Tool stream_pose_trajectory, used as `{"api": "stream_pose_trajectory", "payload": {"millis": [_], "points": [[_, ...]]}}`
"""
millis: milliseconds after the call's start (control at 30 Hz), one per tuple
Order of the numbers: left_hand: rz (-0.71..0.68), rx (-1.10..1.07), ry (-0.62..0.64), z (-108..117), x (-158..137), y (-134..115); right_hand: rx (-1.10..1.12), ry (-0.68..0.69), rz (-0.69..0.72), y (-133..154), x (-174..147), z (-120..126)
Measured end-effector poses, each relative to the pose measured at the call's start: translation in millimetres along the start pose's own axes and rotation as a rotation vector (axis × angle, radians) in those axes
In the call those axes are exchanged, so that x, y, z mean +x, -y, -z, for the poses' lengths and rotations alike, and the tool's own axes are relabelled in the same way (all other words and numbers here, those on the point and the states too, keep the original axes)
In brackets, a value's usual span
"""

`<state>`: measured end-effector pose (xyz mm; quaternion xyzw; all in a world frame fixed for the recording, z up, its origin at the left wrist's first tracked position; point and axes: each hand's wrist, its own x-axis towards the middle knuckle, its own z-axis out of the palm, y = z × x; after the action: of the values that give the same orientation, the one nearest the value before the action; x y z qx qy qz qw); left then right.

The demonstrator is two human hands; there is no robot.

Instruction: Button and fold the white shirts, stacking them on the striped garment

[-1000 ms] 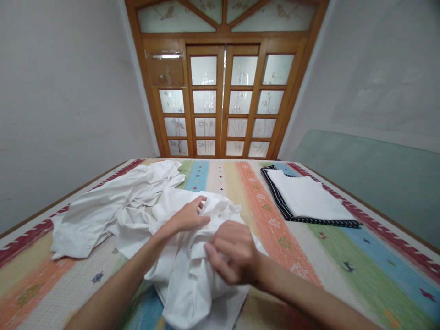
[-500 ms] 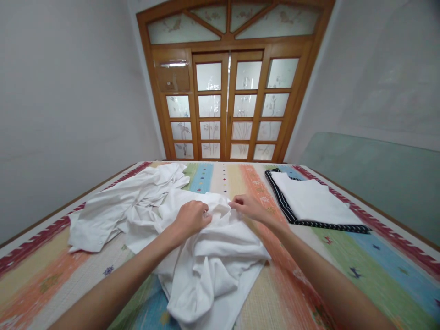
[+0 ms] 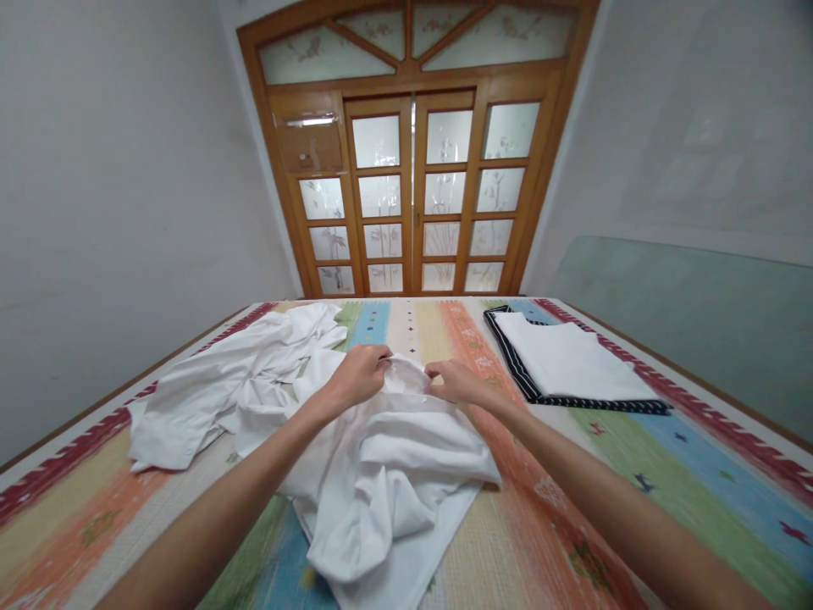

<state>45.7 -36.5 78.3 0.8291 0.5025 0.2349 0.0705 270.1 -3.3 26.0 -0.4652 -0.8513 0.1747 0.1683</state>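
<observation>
A crumpled white garment point(image 3: 406, 449), perhaps a shirt, lies in front of me on the striped cloth. My left hand point(image 3: 365, 373) pinches its far edge, fingers closed on the fabric. Just to the right, my right hand point(image 3: 452, 381) grips the same edge between thumb and fingers. A curved band of fabric, like a neckline, spans the short gap between both hands. Toward me the garment falls in loose folds, and its flat lower part shows beneath them.
To the left a second crumpled white garment point(image 3: 222, 381) lies partly against the first. On the right a folded white garment point(image 3: 572, 356) rests on a folded black striped one point(image 3: 517, 368). A multicoloured striped cloth point(image 3: 635, 474) covers the surface. Wooden glazed doors point(image 3: 412, 195) stand beyond.
My left hand has moved up and away from me to the garment's far edge, now gripping it. The edge between my hands is more lifted and spread. The view has shifted slightly.
</observation>
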Motion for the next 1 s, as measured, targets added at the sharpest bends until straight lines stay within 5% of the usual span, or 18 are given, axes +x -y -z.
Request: {"api": "stream_pose_trajectory", "payload": {"millis": [133, 233, 467, 633, 767, 900, 1000], "points": [[0.005, -0.168, -0.084, 11, 1, -13, 0.034, 0.039, 0.122, -5, 10, 3], [0.050, -0.313, -0.157, 17, -2, -14, 0.010, 0.013, 0.079, -9, 14, 4], [0.113, -0.625, -0.191, 24, -9, 9, 0.053, -0.490, -0.054, -18, 20, 38], [0.078, -0.508, -0.147, 34, -12, 15, 0.276, -0.623, 0.014, -14, 19, 66], [-0.025, -0.125, -0.107, 42, -14, 18, 0.479, -0.555, 0.064, -3, 8, 81], [-0.090, 0.114, -0.068, 44, -14, 25, 0.740, -0.242, 0.063, 11, -8, 104], [-0.092, 0.236, -0.160, 47, -10, 32, 0.864, -0.087, 0.052, 21, -16, 122]]}}
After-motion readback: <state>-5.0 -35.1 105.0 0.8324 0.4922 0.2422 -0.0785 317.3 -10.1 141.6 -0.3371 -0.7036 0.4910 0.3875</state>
